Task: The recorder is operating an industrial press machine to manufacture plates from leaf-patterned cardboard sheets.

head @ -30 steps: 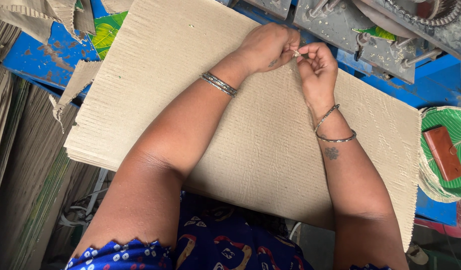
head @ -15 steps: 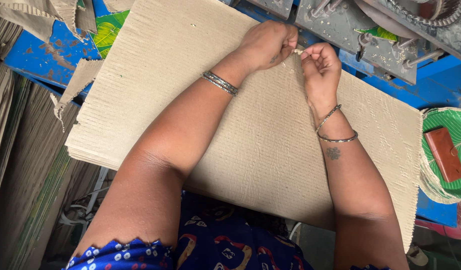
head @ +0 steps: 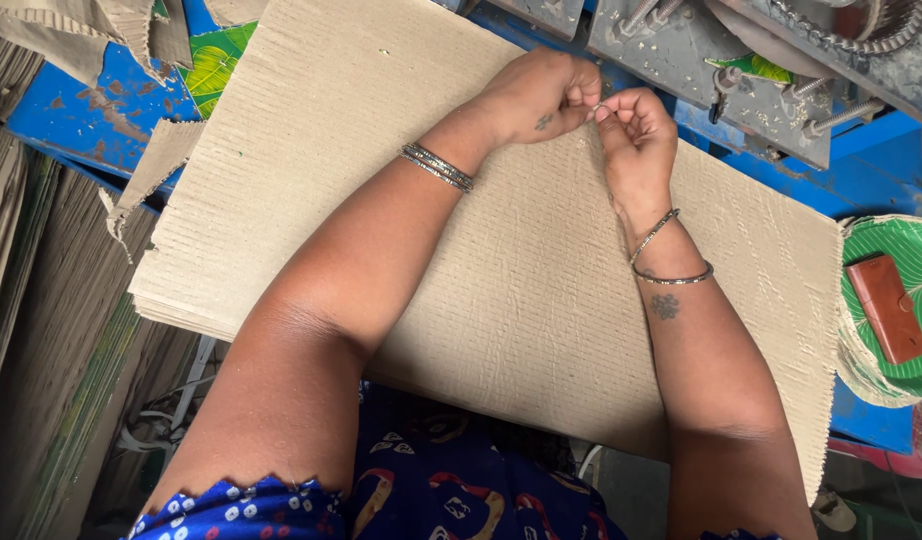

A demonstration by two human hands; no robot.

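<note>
both hands met at 12 o'clock over the corrugated cardboard sheet on the blue desk. left hand and right hand each had a pinching grip on something tiny between the fingertips, too small to identify. looked like fine fiddling; next move needs steady fingertips. brown pouch at 3 o'clock.

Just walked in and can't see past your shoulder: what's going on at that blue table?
A person sits over a stack of corrugated cardboard sheets on a blue table. The left hand and right hand meet at the far edge, pinching something tiny between the fingertips; it is too small to identify. Torn cardboard scraps lie at the left, and a green plate with a brown case sits at the right.
</note>
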